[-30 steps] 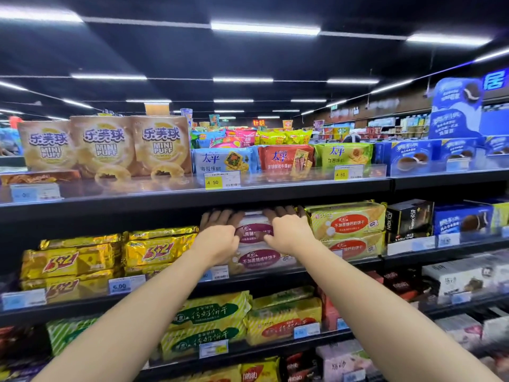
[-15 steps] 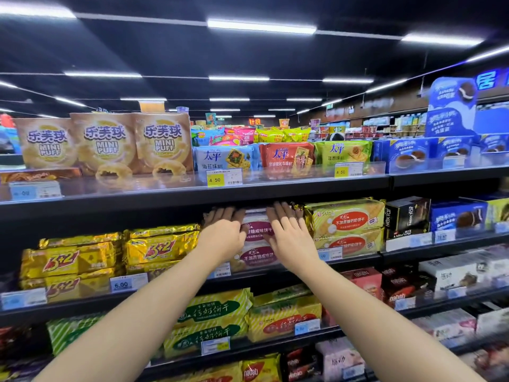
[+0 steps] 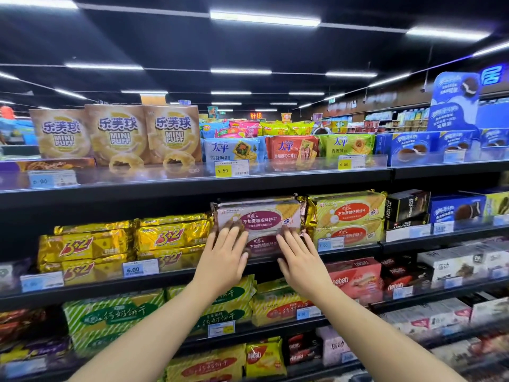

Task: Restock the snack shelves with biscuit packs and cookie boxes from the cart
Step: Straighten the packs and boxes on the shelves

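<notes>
Biscuit packs (image 3: 259,216) shelved
My left hand (image 3: 224,260) and right hand (image 3: 298,260), off the top now, press their front flat-fingered, gripping nothing.

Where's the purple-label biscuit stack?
Head view, centre, second shelf: the purple-label biscuit stack, between gold 3+2 packs leftward and yellow packs rightward; left hand and right hand press on it.

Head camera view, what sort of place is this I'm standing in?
Most likely a supermarket snack aisle: tiered shelves packed with biscuit packs, yellow price tags clipped along the shelf edges, and rows of strip lights overhead.
</notes>
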Demonstrator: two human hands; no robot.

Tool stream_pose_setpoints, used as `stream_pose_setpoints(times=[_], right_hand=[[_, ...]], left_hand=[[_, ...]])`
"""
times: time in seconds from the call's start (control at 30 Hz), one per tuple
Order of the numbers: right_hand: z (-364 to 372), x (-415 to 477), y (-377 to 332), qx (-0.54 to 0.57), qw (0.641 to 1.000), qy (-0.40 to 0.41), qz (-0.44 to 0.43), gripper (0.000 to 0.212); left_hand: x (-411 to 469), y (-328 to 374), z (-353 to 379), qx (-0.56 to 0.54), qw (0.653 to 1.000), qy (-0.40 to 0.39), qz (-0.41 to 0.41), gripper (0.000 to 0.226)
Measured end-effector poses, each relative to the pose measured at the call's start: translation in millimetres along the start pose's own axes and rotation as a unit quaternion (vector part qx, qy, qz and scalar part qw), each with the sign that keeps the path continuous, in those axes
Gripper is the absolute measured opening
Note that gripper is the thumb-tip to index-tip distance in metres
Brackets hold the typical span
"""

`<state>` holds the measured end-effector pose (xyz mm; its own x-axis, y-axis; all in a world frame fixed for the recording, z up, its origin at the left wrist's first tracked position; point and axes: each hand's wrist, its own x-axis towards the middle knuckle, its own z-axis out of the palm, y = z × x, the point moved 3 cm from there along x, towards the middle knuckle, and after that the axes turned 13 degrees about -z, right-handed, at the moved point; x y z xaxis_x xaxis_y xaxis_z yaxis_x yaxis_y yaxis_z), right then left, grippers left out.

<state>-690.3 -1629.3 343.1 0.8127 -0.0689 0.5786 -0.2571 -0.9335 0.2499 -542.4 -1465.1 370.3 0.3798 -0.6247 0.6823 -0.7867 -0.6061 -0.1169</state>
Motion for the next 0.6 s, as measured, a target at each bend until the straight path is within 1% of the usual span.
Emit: stream_pose_setpoints(times=[0.1, 0.3, 0.5, 0.6], right_hand=[[3, -5, -8, 0.005, 1.0, -0.022, 0.005, 0.062], [15, -19, -30, 0.036, 0.999, -0.038, 0.007, 0.063], [32, -39, -74, 0.074, 0.995, -0.066, -0.016, 0.058], [34, -53, -98, 0.088, 0.992, -0.072, -0.051, 0.056]], left_hand=[[-17, 5, 5, 0.021, 0.999, -0.032, 0.003, 0.059], [-50, 7, 1, 0.025, 0.998, -0.062, -0.001, 0.061], [-112, -14, -3, -0.003, 0.997, -0.079, -0.013, 0.049], [-145, -25, -4, -0.008, 0.994, -0.104, -0.04, 0.044]])
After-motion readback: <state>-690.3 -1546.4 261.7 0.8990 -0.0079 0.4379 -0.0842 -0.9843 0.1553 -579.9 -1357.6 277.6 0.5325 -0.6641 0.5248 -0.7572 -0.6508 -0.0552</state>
